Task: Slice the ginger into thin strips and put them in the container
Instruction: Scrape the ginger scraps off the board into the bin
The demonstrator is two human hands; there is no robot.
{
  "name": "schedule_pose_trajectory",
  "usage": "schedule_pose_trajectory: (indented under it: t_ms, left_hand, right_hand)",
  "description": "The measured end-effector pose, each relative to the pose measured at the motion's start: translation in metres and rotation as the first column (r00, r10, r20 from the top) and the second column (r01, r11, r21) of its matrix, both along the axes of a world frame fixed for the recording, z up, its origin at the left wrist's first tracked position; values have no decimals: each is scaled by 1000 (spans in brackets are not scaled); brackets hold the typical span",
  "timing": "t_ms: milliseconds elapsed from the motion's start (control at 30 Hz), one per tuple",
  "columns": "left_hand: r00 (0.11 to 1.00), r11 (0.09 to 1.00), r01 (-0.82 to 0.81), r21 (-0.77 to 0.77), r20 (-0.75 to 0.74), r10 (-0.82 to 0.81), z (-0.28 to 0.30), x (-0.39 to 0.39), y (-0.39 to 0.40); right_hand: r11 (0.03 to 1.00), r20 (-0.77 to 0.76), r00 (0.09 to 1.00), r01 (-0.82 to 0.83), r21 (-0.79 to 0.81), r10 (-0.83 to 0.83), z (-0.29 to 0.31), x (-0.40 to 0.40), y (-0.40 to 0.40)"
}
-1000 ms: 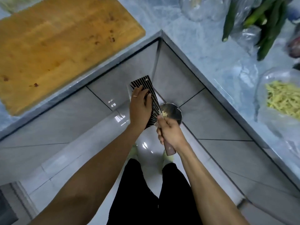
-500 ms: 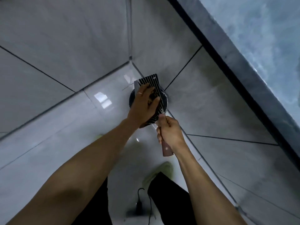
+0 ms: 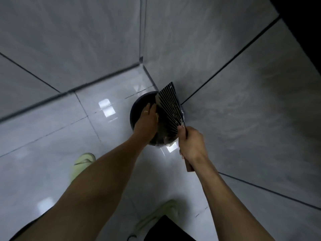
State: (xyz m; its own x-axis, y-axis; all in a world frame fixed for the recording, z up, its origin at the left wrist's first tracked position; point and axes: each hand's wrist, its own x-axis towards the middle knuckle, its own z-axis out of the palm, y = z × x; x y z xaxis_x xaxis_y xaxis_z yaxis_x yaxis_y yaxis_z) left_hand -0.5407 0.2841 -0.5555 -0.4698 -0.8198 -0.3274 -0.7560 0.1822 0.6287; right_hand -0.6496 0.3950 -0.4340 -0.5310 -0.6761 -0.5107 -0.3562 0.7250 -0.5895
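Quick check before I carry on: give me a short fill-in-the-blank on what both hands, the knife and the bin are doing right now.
1. The right hand grips the knife's ____.
2. The striped blade is held over a round black ____ on the floor.
3. The ____ hand reaches beside the blade, a ring on one finger.
4. Both feet wear pale ____ slippers.

Missing words: handle; bin; left; green

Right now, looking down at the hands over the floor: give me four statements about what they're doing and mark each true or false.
1. The right hand grips the cleaver by its handle. True.
2. The left hand wears a ring. True.
3. The cleaver is held over a cutting board. False: it is over a round dark bin on the tiled floor.
4. The left hand holds a bowl. False: its straight fingers are at the blade's flat side.
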Motion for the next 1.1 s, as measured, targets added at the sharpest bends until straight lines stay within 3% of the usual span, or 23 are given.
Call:
schedule_pose_trajectory:
  t_ms: [67, 167, 267, 400, 467, 533, 667, 733, 800, 967, 1100]
  left_hand:
    - [993, 999, 2, 37, 122, -7, 3, 6, 1]
    - [999, 999, 37, -29, 19, -37, 25, 10, 8]
    - [962, 949, 257, -182, -42, -269, 37, 15, 15]
    - [945, 941, 317, -116, 122, -303, 44, 24, 24]
    - [934, 965, 260, 12, 248, -255, 46, 34, 24]
    - [949, 980, 179, 86, 247, -195, 54, 37, 19]
    - [999, 998, -40, 49, 14, 39, 80, 23, 7]
    - [944, 950, -281, 139, -138, 299, 92, 16, 3]
    - [859, 863, -411, 293, -191, 475, 98, 12, 1]
    - [875, 806, -338, 486, -153, 459, 103, 8, -2]
    - [767, 644, -412, 645, -135, 627, 141, 26, -1]
  right_hand:
    - [999, -68, 997, -44, 21, 45, -3, -8, 0]
    - [995, -111, 990, -84, 54, 90, 3, -10, -4]
    - [993, -119, 987, -101, 58, 108, 11, -5, -10]
    - [993, -119, 987, -106, 47, 111, 27, 3, -14]
    - [992, -141, 983, -110, 56, 117, 36, 3, -15]
    - [992, -157, 981, -109, 59, 117, 43, 2, -16]
    - [991, -183, 975, -117, 62, 127, 55, -2, -18]
    - [991, -184, 975, -116, 66, 126, 58, -3, -18]
    - [991, -186, 975, -113, 66, 124, 60, -5, -16]
    - [984, -245, 954, -152, 90, 170, 69, -12, -12]
    - [989, -166, 976, -133, 72, 143, 96, -3, -9]
